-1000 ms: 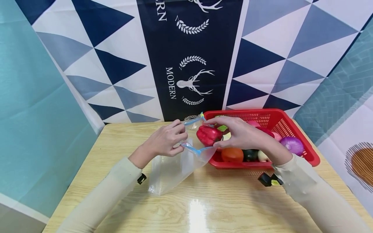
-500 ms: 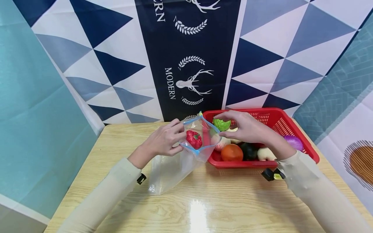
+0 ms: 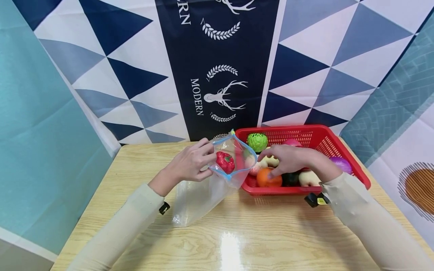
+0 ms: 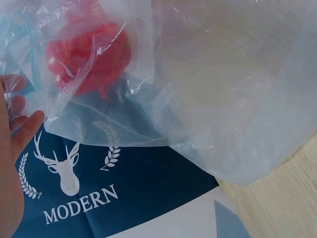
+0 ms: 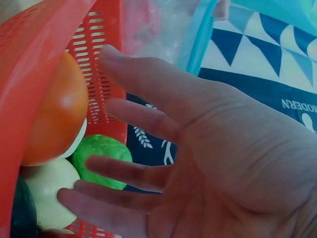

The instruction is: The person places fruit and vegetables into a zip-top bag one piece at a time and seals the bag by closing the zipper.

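My left hand (image 3: 194,162) pinches the rim of a clear zip bag (image 3: 194,203) with a blue zip strip, holding its mouth wide. Inside, near the top, lies a red bell pepper (image 3: 225,162), seen through the plastic as a red shape (image 4: 89,59) in the left wrist view. Over the red basket (image 3: 295,191) my right hand (image 3: 293,160) reaches down with fingers spread and nothing between them. Its thumb overlaps a round orange-coloured fruit (image 3: 266,181) in the head view. The right wrist view shows that orange-coloured fruit (image 5: 59,114) apart from the thumb.
In the basket are also a bumpy green piece (image 3: 257,142), a pale pinkish fruit (image 3: 256,168), a dark one (image 3: 290,179), a cream one (image 3: 309,178) and a purple onion (image 3: 341,165). The wooden table (image 3: 271,233) meets a patterned cloth (image 3: 142,75) behind.
The red bell pepper left my right hand and went down into the bag. That hand then moved right and lower, over the orange-coloured fruit. My left hand stayed on the bag's rim.
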The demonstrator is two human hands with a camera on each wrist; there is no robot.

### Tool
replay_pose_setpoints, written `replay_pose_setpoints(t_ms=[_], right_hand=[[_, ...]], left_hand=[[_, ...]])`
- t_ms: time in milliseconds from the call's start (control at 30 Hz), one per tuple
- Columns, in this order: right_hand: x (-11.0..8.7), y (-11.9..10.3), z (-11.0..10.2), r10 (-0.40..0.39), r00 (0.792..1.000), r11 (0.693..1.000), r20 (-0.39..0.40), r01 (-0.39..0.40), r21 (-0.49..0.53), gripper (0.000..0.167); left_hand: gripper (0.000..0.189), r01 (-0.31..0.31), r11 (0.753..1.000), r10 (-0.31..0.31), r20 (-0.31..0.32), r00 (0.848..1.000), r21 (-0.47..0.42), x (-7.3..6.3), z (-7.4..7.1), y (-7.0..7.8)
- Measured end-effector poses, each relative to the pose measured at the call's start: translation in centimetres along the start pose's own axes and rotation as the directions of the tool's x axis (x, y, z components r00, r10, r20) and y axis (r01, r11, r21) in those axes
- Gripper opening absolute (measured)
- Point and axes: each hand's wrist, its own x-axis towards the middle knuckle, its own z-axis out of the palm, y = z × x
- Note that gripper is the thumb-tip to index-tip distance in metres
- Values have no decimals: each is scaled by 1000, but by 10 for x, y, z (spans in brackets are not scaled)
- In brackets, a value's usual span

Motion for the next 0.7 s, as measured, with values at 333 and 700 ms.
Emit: replay_pose_setpoints(t_ms=[333, 700], right_hand=[[8, 4, 9, 5, 984, 999, 178, -13, 39, 59], [10, 1, 10, 12, 985, 1000, 172, -12, 3, 56]], left_hand=[[13, -20, 1000, 20, -23, 1000, 5, -1, 1, -1], [15, -10, 1000, 11, -9, 1000, 8, -1, 0, 0]])
